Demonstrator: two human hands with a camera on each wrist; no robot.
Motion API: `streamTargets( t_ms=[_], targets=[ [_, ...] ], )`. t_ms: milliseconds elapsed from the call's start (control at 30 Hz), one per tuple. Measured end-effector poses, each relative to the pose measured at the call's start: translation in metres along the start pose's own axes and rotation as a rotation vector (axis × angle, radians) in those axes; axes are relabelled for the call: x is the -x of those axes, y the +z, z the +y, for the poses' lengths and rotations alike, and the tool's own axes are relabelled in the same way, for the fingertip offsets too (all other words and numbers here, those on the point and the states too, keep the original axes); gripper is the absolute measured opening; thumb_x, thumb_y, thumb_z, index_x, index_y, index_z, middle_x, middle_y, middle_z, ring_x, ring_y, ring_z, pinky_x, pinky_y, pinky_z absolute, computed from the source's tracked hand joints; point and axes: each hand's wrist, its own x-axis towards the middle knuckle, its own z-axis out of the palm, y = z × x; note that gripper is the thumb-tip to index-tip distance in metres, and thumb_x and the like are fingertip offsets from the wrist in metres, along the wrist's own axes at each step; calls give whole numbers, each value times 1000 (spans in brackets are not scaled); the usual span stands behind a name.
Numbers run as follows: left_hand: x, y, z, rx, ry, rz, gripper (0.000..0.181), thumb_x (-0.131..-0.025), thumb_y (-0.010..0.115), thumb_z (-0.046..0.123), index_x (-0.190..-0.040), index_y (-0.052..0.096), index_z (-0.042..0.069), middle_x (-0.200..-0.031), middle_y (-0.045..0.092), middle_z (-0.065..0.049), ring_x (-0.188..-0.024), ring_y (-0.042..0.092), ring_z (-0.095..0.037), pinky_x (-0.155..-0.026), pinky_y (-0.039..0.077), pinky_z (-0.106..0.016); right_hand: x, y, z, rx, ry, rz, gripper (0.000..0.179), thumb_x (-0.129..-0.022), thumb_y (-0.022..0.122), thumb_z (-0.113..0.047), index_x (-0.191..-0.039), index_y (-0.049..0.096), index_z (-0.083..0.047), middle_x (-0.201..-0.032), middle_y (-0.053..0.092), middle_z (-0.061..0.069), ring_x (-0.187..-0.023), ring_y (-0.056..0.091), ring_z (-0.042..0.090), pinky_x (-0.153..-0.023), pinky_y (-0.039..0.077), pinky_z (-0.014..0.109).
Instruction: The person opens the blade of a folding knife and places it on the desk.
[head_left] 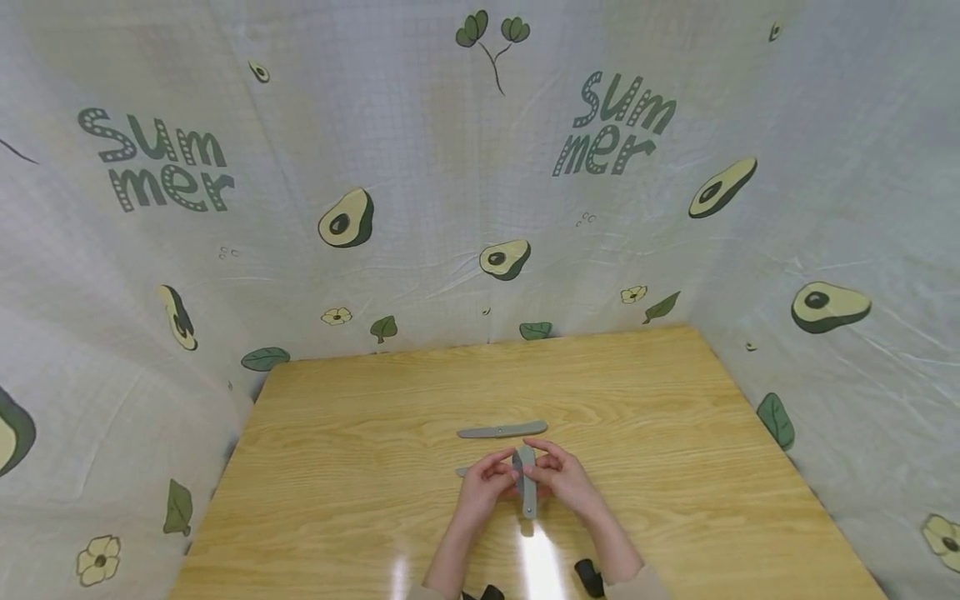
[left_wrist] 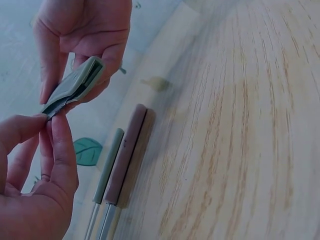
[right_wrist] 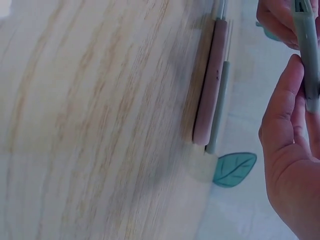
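Both hands hold a grey-green folding knife (head_left: pixel 528 483) above the wooden table. My left hand (head_left: pixel 478 492) pinches it between thumb and fingers from the left. From the other side my right hand (head_left: pixel 567 482) grips the handle, thumb on its face. In the left wrist view the knife's handle (left_wrist: pixel 75 85) shows an open slot at its end; fingers cover part of it, so how far the blade is out is hard to tell. Beyond the hands lie a green-handled knife (left_wrist: pixel 108 165) and a mauve-handled knife (left_wrist: pixel 126 155), side by side, their blades unfolded.
The wooden table (head_left: pixel 360 450) meets cloth walls (head_left: pixel 420 167) printed with avocados and leaves at the back and sides. A black object (head_left: pixel 588 577) shows by the right wrist, and another black piece (head_left: pixel 492 592) by the left. Light glares off the near tabletop.
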Motion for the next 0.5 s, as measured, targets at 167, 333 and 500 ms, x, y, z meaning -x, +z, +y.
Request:
streamTargets(
  t_ms=[167, 333, 500],
  targets=[
    [0, 0, 0, 13, 5, 16, 43, -89, 64, -2, -130, 55, -10, -84, 57, 0, -75, 59, -11, -79, 60, -36, -1, 1, 2, 1, -1, 41, 51, -92, 63, -5, -139, 45, 5, -88, 60, 7, -78, 60, 17, -71, 59, 43],
    [0, 0, -2, 26, 15, 18, 43, -89, 64, -3, -130, 55, -10, -85, 58, 0, -75, 60, -12, -76, 60, -32, 0, 1, 3, 3, -15, 43, 51, -92, 64, -4, -138, 45, 6, -89, 61, 9, -77, 61, 16, -70, 60, 41],
    [1, -1, 0, 29, 22, 16, 44, -88, 64, -3, -130, 54, -10, -87, 58, -1, -78, 60, -12, -77, 60, -29, 1, -1, 2, -2, -14, 46, 52, -92, 64, -5, -139, 44, 6, -92, 63, 10, -79, 64, 19, -73, 60, 45]
  ],
)
